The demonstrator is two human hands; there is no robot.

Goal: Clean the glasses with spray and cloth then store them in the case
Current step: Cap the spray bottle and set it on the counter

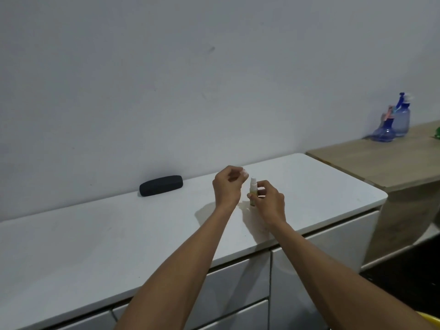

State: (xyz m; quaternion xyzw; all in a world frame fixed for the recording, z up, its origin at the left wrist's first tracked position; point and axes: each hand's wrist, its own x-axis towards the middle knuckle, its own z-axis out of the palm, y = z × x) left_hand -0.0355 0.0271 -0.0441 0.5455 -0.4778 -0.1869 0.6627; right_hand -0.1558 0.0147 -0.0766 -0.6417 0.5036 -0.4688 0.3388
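Observation:
A small pale spray bottle (252,190) is held upright just above the white cabinet top (100,236), with my right hand (269,202) wrapped around its lower half. My left hand (228,186) hovers just left of the nozzle, fingers curled, pinching a small clear cap (245,172) at the fingertips. A closed black glasses case (161,185) lies against the wall to the left of both hands. No glasses or cloth are in view.
A lower wooden counter (381,160) adjoins on the right, with two blue trigger spray bottles (392,121) at the wall and a green object at the frame edge. White drawer fronts (238,301) run below the cabinet top. A yellow item shows bottom right.

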